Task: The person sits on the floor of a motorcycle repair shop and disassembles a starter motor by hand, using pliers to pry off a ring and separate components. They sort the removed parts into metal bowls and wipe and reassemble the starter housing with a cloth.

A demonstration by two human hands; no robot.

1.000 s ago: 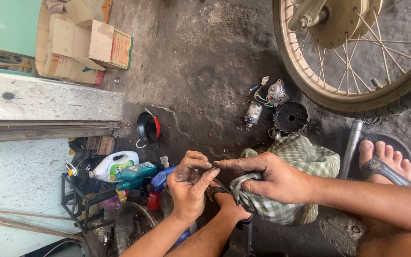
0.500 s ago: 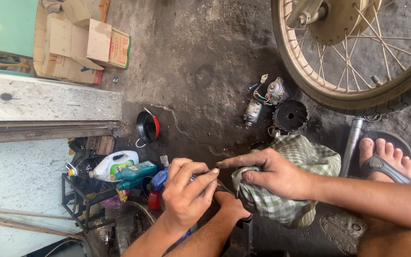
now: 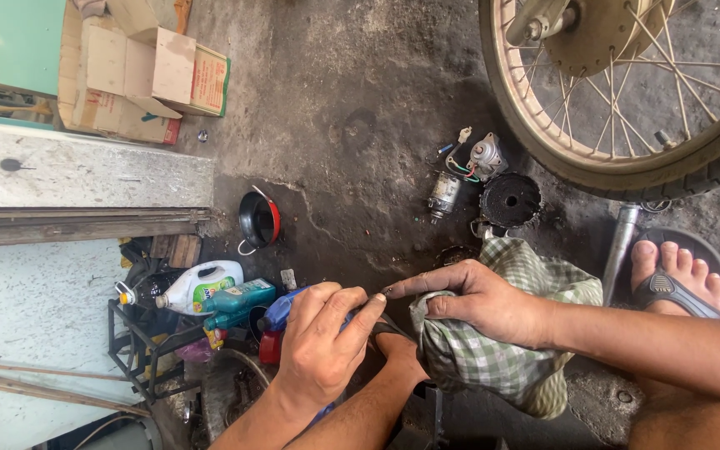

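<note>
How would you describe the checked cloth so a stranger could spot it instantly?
Start at the spoked wheel top right and drop to the sandalled foot. Left of it lies the green-and-white checked cloth, gripped by the right hand: the only fabric among metal parts.

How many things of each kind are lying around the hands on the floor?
Hands: 2, the left hand and the right hand
Checked cloth: 1
Plastic bottles: 2, white and teal
Small motor parts: 3, a silver cylinder, a wired piece, a black round cover
Red and black pan: 1
Cardboard box: 1
Spoked wheel: 1
Total: 11
</note>
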